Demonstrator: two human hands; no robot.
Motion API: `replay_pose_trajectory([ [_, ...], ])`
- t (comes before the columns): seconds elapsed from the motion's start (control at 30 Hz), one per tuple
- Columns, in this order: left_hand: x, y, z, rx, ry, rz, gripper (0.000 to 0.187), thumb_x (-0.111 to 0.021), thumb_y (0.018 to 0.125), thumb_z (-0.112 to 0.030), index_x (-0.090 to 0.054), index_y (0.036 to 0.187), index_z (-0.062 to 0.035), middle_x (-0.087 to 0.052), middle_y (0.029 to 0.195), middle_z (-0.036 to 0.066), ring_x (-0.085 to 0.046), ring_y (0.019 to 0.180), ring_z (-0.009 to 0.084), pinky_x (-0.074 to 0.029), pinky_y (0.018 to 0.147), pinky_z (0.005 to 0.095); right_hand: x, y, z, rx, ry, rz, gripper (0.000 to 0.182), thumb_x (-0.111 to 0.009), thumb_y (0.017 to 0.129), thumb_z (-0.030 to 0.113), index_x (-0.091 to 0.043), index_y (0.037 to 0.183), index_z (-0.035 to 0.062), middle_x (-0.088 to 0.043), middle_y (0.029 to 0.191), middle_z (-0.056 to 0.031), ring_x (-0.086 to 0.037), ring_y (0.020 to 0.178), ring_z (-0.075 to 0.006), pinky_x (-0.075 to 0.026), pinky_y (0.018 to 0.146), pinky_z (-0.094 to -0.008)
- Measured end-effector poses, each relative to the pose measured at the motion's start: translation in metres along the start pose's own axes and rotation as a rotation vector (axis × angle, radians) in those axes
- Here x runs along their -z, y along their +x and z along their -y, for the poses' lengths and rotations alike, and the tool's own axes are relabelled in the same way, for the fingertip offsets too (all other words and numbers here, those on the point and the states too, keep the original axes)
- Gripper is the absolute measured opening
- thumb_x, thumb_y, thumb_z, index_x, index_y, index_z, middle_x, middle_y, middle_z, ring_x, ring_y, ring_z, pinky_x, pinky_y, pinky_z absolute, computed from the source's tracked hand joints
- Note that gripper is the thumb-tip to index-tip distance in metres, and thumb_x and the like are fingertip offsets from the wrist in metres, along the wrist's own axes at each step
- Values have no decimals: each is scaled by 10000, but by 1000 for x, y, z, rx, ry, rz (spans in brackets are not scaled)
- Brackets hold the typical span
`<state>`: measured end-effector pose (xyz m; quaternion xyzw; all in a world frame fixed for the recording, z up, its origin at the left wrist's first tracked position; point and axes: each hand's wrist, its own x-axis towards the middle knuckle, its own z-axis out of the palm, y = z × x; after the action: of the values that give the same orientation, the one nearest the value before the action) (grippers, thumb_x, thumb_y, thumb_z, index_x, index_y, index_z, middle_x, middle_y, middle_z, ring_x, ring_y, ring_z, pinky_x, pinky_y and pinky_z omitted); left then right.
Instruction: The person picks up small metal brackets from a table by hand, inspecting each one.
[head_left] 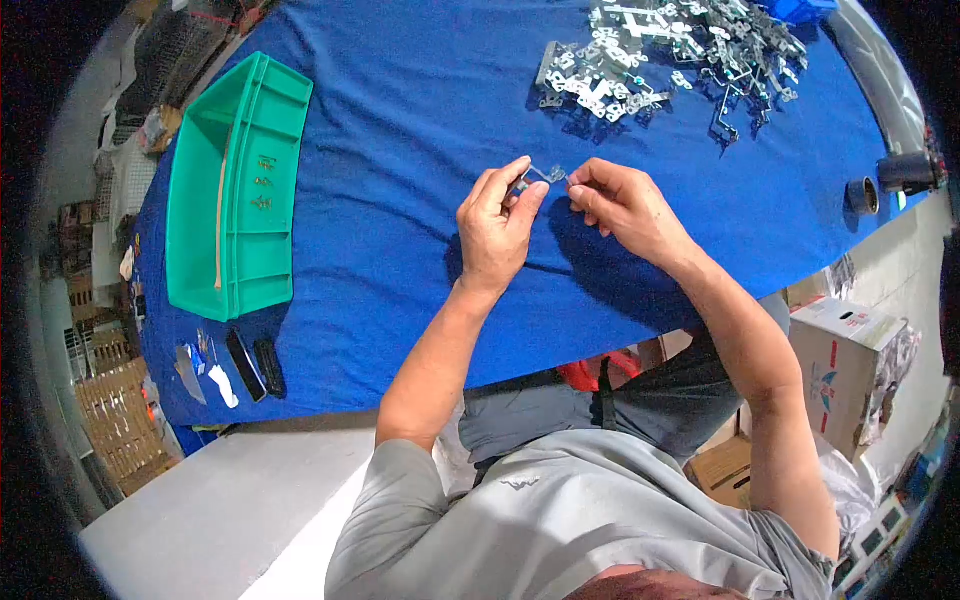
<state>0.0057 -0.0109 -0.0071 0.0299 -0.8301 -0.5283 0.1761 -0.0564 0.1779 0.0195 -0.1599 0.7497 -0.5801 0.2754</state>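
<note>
Over the blue cloth, my left hand (pixel 497 225) pinches a small metal bracket (pixel 543 174) between thumb and fingers. The bracket looks silvery and thin, and its far end points toward my right hand (pixel 625 205). The fingertips of that right hand are pressed together at the bracket's right end; whether they grip the bracket itself or a tiny part on it is too small to tell. Beyond both hands lies a large pile of similar metal brackets (pixel 610 85), some silvery and some darker.
A green plastic bin (pixel 235 190) stands at the left of the blue cloth (pixel 400 130). Below it lie a black case (pixel 245 365) and small tools. A roll of tape (pixel 862 196) sits at the right edge, and a cardboard box (pixel 840 350) stands beyond the table there.
</note>
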Motion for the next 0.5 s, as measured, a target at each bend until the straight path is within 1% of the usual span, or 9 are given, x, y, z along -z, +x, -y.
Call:
replay_pose_trajectory([
  [0.03, 0, 0, -1, 9, 9, 7, 276, -739, 903, -80, -697, 1163, 2, -660, 938, 47, -611, 827, 100, -506, 720, 252, 0, 0, 0, 37, -30, 10, 188, -605, 991, 184, -636, 1015, 1, -654, 785, -41, -600, 679, -103, -504, 613, -290],
  [0.17, 1, 0, -1, 5, 11, 18, 277, -740, 902, -78, -697, 1163, 4, -659, 939, 46, -607, 819, 98, -504, 717, 251, -2, -1, -2, 61, -30, -19, 189, -622, 975, 174, -634, 1015, -11, -643, 754, -73, -585, 665, -125, -491, 611, -320],
  [0.23, 1, 1, -2, -12, 33, 14, 284, -748, 898, -80, -698, 1164, 3, -657, 935, 43, -600, 807, 93, -501, 706, 248, -2, 2, -9, 133, -128, -57, 192, -623, 970, 173, -632, 1021, -12, -630, 737, -104, -568, 654, -142, -477, 612, -343],
  [0.33, 0, 0, -1, -3, 9, 19, 293, -756, 891, -84, -698, 1165, 5, -652, 922, 39, -593, 792, 92, -496, 696, 246, -1, 4, -12, 172, -155, -77, 198, -630, 964, 176, -631, 1019, -14, -616, 724, -128, -559, 649, -157, -463, 611, -362],
  [0.5, 0, 0, -2, 3, 0, 37, 300, -766, 884, -88, -700, 1160, 7, -645, 908, 34, -587, 779, 88, -490, 685, 240, -1, 3, -9, 154, -134, -61, 190, -639, 959, 173, -627, 996, -13, -613, 720, -135, -562, 649, -167, -461, 609, -362],
])
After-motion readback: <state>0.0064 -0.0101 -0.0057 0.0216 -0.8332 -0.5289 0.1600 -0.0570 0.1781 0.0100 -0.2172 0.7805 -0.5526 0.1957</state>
